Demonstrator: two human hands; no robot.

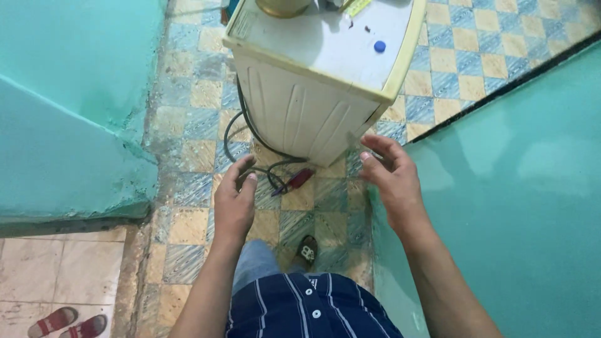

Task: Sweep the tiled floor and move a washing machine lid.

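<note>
Washer (pixel 313 94), cream, boxy, stands on tiled floor (pixel 188 163) just beyond both sets of fingertips. Left hand (pixel 235 203) and right hand (pixel 391 178) empty, fingers spread, untouching. Judgement: grip opposite lower corners evenly; mind black cable (pixel 250 134) beneath left fingers.

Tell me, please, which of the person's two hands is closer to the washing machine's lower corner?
The right hand: its fingers reach almost to the cream washing machine at its lower corner, while the left hand hangs lower, over the black cables on the tiled floor.
</note>
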